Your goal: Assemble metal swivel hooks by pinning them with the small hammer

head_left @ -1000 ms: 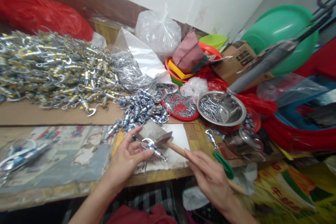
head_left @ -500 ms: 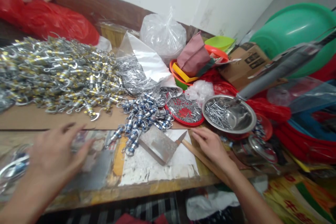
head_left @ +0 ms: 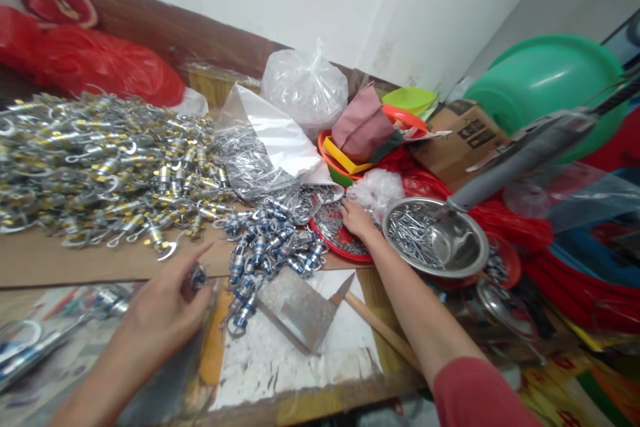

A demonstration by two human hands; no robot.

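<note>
My left hand (head_left: 167, 300) is over the front left of the bench, thumb and index finger spread. A small silvery metal piece (head_left: 199, 277) is held in its curled fingers, mostly hidden. My right hand (head_left: 356, 219) reaches into a red dish (head_left: 345, 253) of small metal bits, fingertips down among them; what they pinch is hidden. Between my arms a metal block (head_left: 300, 310) lies on white paper (head_left: 280, 373). By its right side are a pointed blade (head_left: 343, 288) and a wooden handle (head_left: 383, 327). Blue-banded metal hook fittings (head_left: 260, 240) are heaped behind the block.
A large heap of yellow-banded hook fittings (head_left: 110, 167) covers the back left. To the right, a steel bowl (head_left: 473, 240) holds nails or pins, with a grey tool (head_left: 520, 167) slanting over it. A clear bag of metal pieces (head_left: 245, 157) and a green basin (head_left: 545, 87) stand behind.
My right hand has moved from beside the wooden handle forward and left into the red dish. My left hand has moved right, and a metal piece now shows in it.
</note>
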